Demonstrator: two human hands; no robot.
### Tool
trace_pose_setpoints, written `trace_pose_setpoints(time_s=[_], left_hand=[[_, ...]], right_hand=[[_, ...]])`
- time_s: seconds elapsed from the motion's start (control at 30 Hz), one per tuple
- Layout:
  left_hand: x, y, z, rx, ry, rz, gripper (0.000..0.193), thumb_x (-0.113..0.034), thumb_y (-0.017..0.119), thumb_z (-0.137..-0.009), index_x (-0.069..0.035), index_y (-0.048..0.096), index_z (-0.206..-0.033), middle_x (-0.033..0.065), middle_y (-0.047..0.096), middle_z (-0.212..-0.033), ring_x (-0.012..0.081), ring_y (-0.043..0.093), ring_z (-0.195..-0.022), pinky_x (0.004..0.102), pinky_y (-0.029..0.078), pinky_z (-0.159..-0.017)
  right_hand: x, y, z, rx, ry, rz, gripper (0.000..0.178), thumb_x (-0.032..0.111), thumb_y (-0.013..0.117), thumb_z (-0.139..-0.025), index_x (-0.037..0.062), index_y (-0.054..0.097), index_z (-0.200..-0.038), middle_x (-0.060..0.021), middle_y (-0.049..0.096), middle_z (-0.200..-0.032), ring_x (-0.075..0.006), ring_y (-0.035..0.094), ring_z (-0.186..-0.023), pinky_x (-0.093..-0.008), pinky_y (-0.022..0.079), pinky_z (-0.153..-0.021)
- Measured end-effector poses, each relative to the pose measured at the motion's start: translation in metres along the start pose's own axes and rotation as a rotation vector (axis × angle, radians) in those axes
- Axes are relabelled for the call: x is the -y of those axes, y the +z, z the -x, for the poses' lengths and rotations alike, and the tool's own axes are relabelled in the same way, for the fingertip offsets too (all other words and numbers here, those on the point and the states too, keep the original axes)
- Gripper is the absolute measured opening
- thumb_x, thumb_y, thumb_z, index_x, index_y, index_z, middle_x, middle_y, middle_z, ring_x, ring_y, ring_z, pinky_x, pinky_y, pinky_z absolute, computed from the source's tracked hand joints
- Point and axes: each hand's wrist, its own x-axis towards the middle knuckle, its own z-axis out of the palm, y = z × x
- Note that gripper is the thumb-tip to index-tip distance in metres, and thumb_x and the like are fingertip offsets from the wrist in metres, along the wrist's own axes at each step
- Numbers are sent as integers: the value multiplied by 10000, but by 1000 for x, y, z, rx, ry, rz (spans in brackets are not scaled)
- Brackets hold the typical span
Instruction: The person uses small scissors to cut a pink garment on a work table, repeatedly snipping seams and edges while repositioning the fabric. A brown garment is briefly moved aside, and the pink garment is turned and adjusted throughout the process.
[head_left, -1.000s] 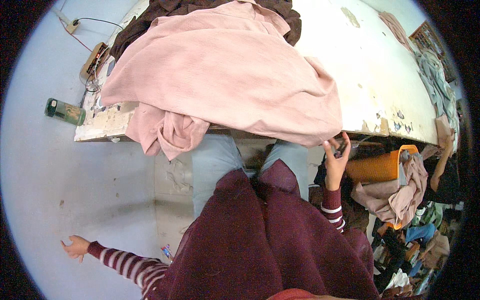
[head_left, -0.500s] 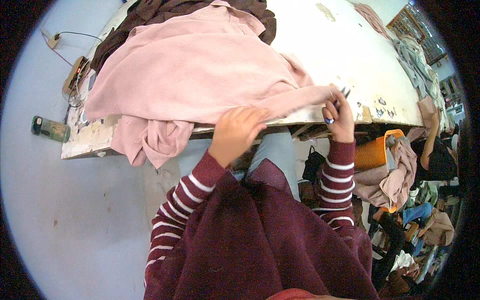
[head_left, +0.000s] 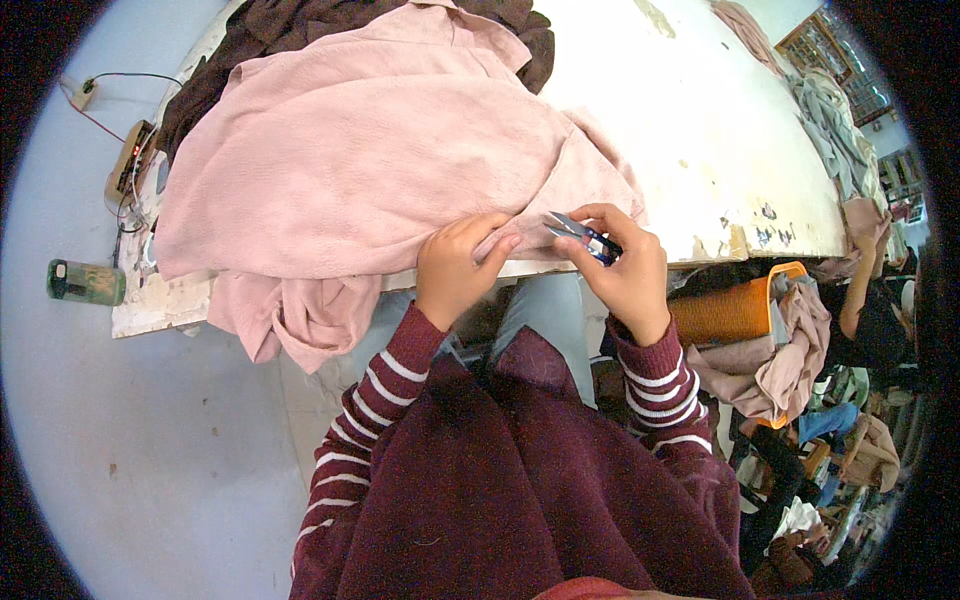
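Head view: Pink cloth (head_left: 370, 170) on white table (head_left: 720, 150), partly hanging over its near edge. Left hand (head_left: 460, 265) pinches the cloth along that table edge. Right hand (head_left: 625, 268) grips small snips (head_left: 585, 233), blades parted, also at table's edge. Brown cloth (head_left: 300, 38) farther back on table.

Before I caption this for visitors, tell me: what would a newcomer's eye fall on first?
Most likely the large pink cloth, spread over the worktable and drooping past its near edge at left. Next, the snips in the grip of the right hand, beside the left hand pinching the cloth. Farther right, an orange basket with fabric spilling out.
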Motion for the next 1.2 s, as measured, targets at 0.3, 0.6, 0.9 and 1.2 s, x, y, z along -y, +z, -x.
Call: trace_pose_setpoints(time_s=[0.3, 0.6, 0.9, 1.2], left_hand=[[-4, -1, 2, -4, 24, -48, 219, -241, 644, -840, -97, 687, -1000, 88, 678, -880, 279, 642, -782, 373, 495, -686], [-2, 0, 3, 73, 7, -143, 224, -230, 656, -835, -135, 696, -1034, 66, 694, -942, 261, 656, -802, 370, 501, -695], [-1, 1, 4, 47, 22, -125, 186, -221, 655, -835, -125, 703, -987, 67, 687, -906, 255, 649, -791, 365, 500, -688], [-5, -16, 7, 49, -31, -61, 261, -203, 673, -805, -74, 661, -1032, 85, 642, -961, 280, 602, -914, 390, 468, -799]], right_hand=[[28, -4, -28, 169, -112, 336, 244, 296, 703, -767, 78, 665, -871, -142, 667, -699, -316, 662, -652, -419, 503, -573], [36, -7, -43, 274, -93, 535, 215, 298, 704, -765, 101, 686, -851, -97, 686, -722, -268, 677, -676, -370, 508, -595], [11, -9, -43, 244, -164, 332, 244, 327, 699, -756, 98, 698, -840, -116, 657, -665, -281, 652, -624, -387, 502, -579], [-62, -15, -54, 226, 237, -379, 622, 227, 797, -740, -21, 561, -1259, -91, 658, -1084, -157, 569, -1047, -316, 398, -987]])
